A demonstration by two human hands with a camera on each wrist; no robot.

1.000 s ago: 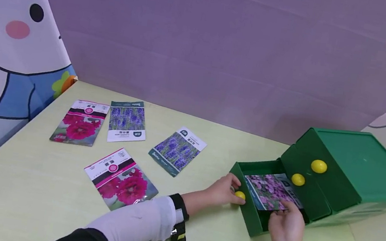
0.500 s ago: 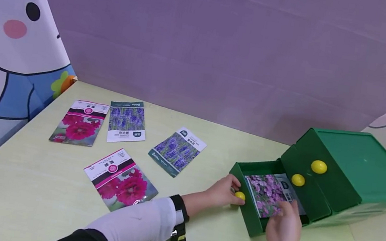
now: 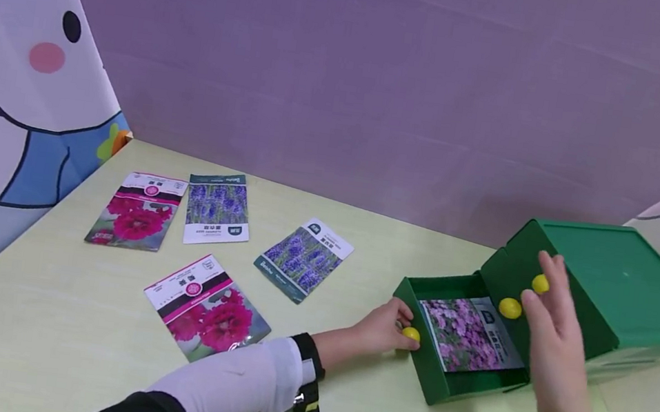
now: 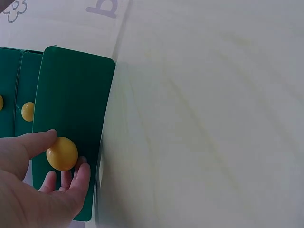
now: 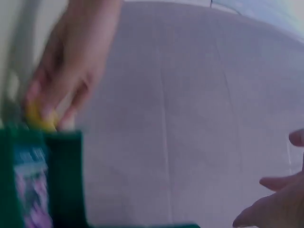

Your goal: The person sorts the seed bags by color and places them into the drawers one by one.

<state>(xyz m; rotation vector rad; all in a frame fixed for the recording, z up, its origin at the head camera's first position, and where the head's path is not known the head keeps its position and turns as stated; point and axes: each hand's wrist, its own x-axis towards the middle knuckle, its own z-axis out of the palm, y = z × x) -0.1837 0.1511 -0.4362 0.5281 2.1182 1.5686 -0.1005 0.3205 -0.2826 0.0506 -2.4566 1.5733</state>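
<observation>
The left hand [image 3: 378,326] holds the round yellow knob [image 4: 62,154] of a pulled-out green drawer [image 3: 429,367], thumb on one side and fingers on the other in the left wrist view. Inside that drawer lies a seed packet with pink-purple flowers [image 3: 463,333], flat and face up. The right hand [image 3: 560,330] is raised beside the drawer, in front of the green cabinet [image 3: 628,270], its fingers extended and nothing in them. It partly hides one of the other yellow knobs [image 3: 540,284]. The right wrist view is blurred.
On the pale table [image 3: 69,332] to the left lie two packets with red-pink flowers, one at the back [image 3: 137,212] and one nearer [image 3: 210,308]. Two lavender packets lie toward the back, one upper [image 3: 218,209] and one further right [image 3: 303,259]. A purple backdrop [image 3: 383,88] stands behind.
The right hand has let go of the pink-purple packet, which now lies flatter in the drawer, and has lifted up and to the right. The left hand stays on the knob.
</observation>
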